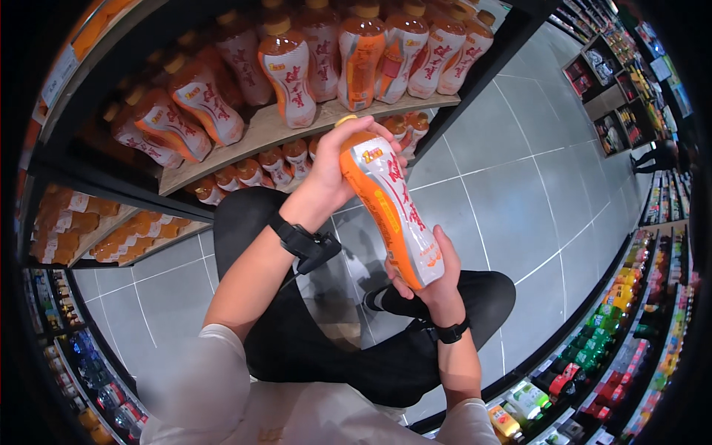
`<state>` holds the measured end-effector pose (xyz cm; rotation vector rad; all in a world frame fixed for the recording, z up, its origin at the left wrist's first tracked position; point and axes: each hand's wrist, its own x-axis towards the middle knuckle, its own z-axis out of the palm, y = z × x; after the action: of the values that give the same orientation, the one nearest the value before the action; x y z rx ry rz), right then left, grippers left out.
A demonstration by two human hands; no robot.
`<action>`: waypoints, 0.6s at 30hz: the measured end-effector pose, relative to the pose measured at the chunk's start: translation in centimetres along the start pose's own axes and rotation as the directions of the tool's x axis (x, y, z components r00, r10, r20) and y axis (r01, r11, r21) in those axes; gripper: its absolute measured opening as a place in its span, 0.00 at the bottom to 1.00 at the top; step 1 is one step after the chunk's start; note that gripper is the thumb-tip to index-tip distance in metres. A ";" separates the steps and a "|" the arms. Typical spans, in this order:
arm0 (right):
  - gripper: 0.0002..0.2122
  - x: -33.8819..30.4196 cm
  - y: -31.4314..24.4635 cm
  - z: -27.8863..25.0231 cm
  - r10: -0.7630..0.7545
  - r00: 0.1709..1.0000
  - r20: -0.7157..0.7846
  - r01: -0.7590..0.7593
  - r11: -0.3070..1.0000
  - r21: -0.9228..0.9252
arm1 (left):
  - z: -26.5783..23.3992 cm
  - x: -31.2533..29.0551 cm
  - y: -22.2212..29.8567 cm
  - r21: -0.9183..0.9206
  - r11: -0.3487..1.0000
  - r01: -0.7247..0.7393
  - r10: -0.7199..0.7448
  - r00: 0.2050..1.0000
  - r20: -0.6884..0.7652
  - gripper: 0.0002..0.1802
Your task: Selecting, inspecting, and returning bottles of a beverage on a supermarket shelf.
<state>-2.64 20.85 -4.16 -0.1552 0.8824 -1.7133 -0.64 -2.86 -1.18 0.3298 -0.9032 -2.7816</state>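
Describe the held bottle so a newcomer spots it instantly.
Start at the wooden shelf up top, then look just below it. There an orange-and-white bottle slants between the left hand, near its yellow cap, and the right hand, at its base. Similar bottles stand on the shelf; only this one is held.

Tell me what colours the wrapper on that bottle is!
The bottle wrapper is orange and silvery white, with red lettering; the head view shows it best.

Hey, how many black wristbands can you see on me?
2: a black wristband with a chunky box just behind your left hand, and a slimmer black wristband just behind your right hand. No others show.
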 end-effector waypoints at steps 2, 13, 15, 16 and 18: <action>0.37 0.0 0.2 -0.3 0.025 1.000 0.000 -0.025 0.997 0.068 | -1.2 0.7 -0.4 -0.047 0.999 -0.026 0.028 0.999 0.042 0.22; 0.36 0.4 0.0 -1.3 0.027 0.995 0.092 -0.028 0.999 0.015 | -0.1 0.1 0.0 0.027 1.000 -0.014 0.013 0.999 0.030 0.21; 0.37 0.6 -0.1 -0.8 0.041 0.996 0.079 -0.041 0.999 0.002 | -0.4 -0.1 0.3 0.009 1.000 -0.007 0.007 1.000 0.029 0.21; 0.37 0.6 0.0 -0.7 0.038 0.996 0.079 -0.038 0.999 -0.001 | -0.4 -0.2 0.2 -0.012 1.000 0.003 -0.003 0.999 0.033 0.21; 0.37 0.2 0.1 -0.9 0.046 0.996 0.070 -0.046 0.999 -0.009 | -0.3 -0.2 0.3 -0.027 0.999 0.020 -0.020 1.000 -0.015 0.20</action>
<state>-3.14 21.07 -4.90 -0.1974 0.8344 -1.6520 -0.37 -3.17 -1.19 0.3568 -0.8634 -2.8027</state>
